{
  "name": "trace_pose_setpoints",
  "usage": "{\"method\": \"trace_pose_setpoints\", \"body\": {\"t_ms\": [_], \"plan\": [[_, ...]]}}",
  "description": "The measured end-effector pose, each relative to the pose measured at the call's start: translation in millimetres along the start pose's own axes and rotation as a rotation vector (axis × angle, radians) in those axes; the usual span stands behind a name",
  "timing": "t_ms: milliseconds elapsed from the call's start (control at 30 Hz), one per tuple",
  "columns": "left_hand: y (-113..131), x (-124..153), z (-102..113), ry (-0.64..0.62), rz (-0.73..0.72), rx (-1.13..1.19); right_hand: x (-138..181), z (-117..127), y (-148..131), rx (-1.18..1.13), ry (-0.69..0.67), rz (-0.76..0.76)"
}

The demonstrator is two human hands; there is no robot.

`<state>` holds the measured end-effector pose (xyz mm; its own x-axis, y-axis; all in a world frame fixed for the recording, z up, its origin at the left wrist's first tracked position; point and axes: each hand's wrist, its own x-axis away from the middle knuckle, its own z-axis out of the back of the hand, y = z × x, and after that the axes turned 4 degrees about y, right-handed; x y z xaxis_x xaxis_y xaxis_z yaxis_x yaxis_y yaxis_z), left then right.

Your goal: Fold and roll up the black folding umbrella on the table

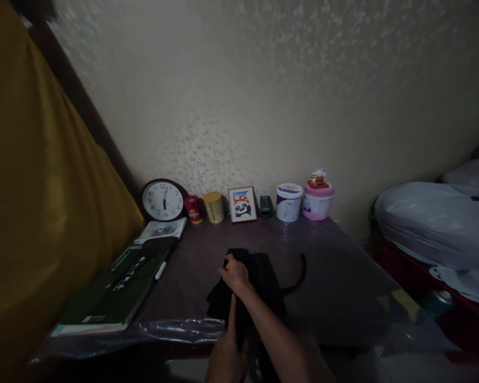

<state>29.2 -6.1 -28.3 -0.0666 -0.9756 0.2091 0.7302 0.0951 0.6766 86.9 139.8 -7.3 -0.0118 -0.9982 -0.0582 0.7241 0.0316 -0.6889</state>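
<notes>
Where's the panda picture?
In the head view, the framed panda picture stands near the middle, at the back of the table, between the yellow-lidded container on its left and a black device on its right.

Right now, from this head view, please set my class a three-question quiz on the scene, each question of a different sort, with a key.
1. True or false: the right hand touches the black folded fabric item.
2. Which object sits on the round, pink-lidded tub?
A) a dark-rimmed clock
B) a small red-and-white figurine
C) a green book
3. Name the thing standing between the round, yellow-lidded container and the small black rectangular device.

Key:
1. True.
2. B.
3. The wood-coloured framed panda picture.
</notes>
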Motion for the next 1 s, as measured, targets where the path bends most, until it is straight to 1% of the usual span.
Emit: {"method": "trace_pose_setpoints", "body": {"t_ms": [100, 200, 233, 267, 300, 367, 433, 533, 733, 833, 933, 1000], "plan": [[4.6, -4.5, 2.1, -0.005, 0.046, 0.001, 6.7, 9.2, 1.6, -0.046, -0.036, 0.084], [3.7, -5.6, 0.1, 0.013, 0.08, -0.04, 27.6, 24.4, 9.8, -0.128, -0.087, 0.257], [2.3, -6.1, -1.5, 0.011, 0.077, -0.053, 37.2, 29.2, 14.4, -0.169, -0.071, 0.372], [0.5, -7.0, -3.3, 0.006, 0.07, -0.064, 47.0, 33.3, 19.7, -0.173, -0.024, 0.454], [-1.3, -8.3, -5.2, -0.001, 0.066, -0.074, 56.2, 36.4, 25.4, -0.158, 0.007, 0.496], [-4.5, -11.4, -8.8, -0.021, 0.072, -0.09, 69.3, 39.3, 36.7, -0.142, 0.013, 0.562], [-6.2, -14.4, -11.4, -0.031, 0.082, -0.105, 71.6, 38.4, 45.8, -0.112, -0.008, 0.616], [-6.2, -17.3, -12.6, -0.044, 0.103, -0.11, 53.9, 32.9, 53.5, -0.057, -0.009, 0.664], [-5.1, -19.7, -12.1, -0.073, 0.168, -0.118, -15.2, 21.1, 62.4, 0.061, 0.01, 0.671], [-5.8, -20.0, -12.6, -0.061, 0.18, -0.12, -44.7, 16.9, 63.3, 0.151, 0.013, 0.619], [-5.3, -19.3, -12.5, -0.052, 0.178, -0.137, -58.0, 15.1, 57.9, 0.209, 0.065, 0.535], [-4.2, -18.8, -11.8, -0.053, 0.174, -0.127, -53.9, 14.8, 52.9, 0.21, 0.116, 0.525]]}}
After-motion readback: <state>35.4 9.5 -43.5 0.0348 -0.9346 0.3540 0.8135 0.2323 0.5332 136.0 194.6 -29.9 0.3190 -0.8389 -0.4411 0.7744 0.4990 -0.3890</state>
